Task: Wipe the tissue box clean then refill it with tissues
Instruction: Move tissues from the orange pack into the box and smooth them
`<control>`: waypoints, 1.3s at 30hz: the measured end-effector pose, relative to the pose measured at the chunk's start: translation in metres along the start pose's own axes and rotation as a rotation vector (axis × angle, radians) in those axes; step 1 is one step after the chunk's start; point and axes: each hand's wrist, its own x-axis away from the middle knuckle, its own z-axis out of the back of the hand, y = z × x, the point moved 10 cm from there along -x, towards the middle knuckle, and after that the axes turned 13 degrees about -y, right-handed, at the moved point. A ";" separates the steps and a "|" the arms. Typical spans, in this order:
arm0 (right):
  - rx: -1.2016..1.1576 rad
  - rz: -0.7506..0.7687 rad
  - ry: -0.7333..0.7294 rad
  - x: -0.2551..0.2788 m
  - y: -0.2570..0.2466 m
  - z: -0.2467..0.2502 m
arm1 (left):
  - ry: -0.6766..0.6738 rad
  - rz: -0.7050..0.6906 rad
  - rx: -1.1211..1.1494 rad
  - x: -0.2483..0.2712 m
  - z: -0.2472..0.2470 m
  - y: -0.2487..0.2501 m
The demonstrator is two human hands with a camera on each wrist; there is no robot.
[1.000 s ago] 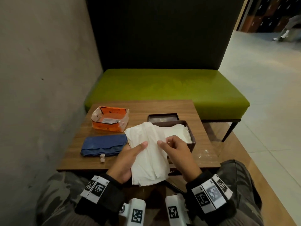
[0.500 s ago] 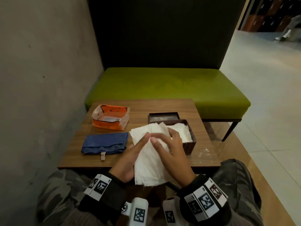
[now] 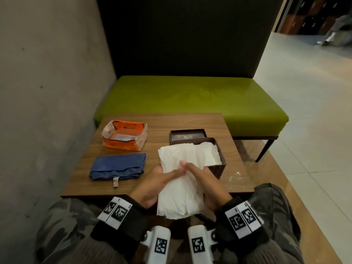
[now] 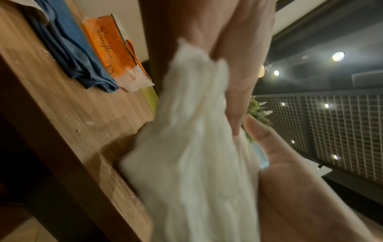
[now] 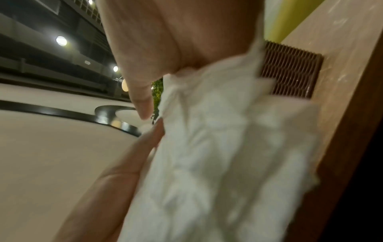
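From above, both hands hold a white tissue stack (image 3: 179, 180) at the table's (image 3: 133, 183) near edge: the left hand (image 3: 152, 185) grips its left side, the right hand (image 3: 207, 185) its right. The stack's far end overlaps the brown box (image 3: 219, 168), which has tissues inside. A blue cloth (image 3: 118, 166) and an orange pack (image 3: 123, 138) lie left. Both wrist views are blurred, showing fingers against tissue.

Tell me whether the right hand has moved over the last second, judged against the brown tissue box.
Yes. The right hand has swung left, away from the tissue box, across the tissue stack to meet the left hand.
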 end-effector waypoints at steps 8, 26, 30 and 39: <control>-0.091 0.139 0.267 -0.009 -0.018 0.045 | -0.055 0.030 0.065 0.002 0.001 -0.018; 0.722 0.067 0.374 -0.030 -0.067 0.091 | 0.337 -0.042 -0.571 -0.064 0.045 0.035; 0.998 0.017 0.375 -0.039 -0.075 0.096 | 0.386 -0.076 -0.841 -0.072 0.051 0.040; 1.558 -0.065 0.502 -0.033 -0.088 0.089 | 0.550 -0.139 -1.363 -0.055 0.032 0.069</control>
